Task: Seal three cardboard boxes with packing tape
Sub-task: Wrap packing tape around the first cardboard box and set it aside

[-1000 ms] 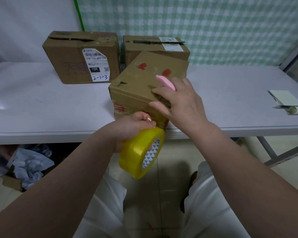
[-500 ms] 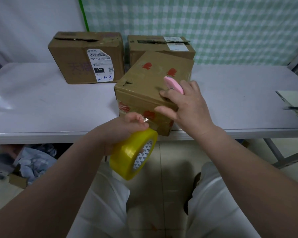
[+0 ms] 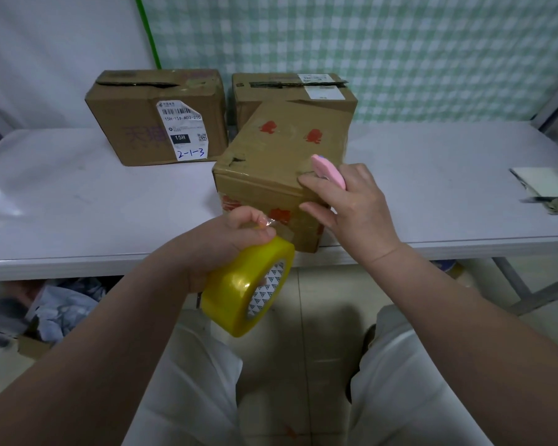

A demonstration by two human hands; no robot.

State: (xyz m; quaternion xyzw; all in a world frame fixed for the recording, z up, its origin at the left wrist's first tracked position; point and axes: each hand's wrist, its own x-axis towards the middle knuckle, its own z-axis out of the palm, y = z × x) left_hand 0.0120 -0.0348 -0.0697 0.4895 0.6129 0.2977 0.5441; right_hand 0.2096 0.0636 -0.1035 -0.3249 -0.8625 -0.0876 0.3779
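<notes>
A cardboard box with red marks (image 3: 281, 152) sits tilted at the table's front edge. My left hand (image 3: 236, 233) grips a yellow roll of packing tape (image 3: 248, 291) just below that edge, with a clear strip running up to the box's front face. My right hand (image 3: 348, 204) presses on the box's near right corner and holds a pink cutter (image 3: 329, 170) between its fingers. Behind stand two more boxes: one with a white label (image 3: 155, 117) at the left, another (image 3: 290, 91) partly hidden behind the tilted box.
The white table (image 3: 78, 201) runs left to right. A notepad with a pen (image 3: 548, 191) lies at its right end. Crumpled cloth and clutter (image 3: 55, 313) lie under the table at the left. Table legs (image 3: 512, 281) slant at the right.
My left hand has pulled the tape roll down and away from the box, drawing out the strip. My right hand has stayed on the box's corner with the cutter.
</notes>
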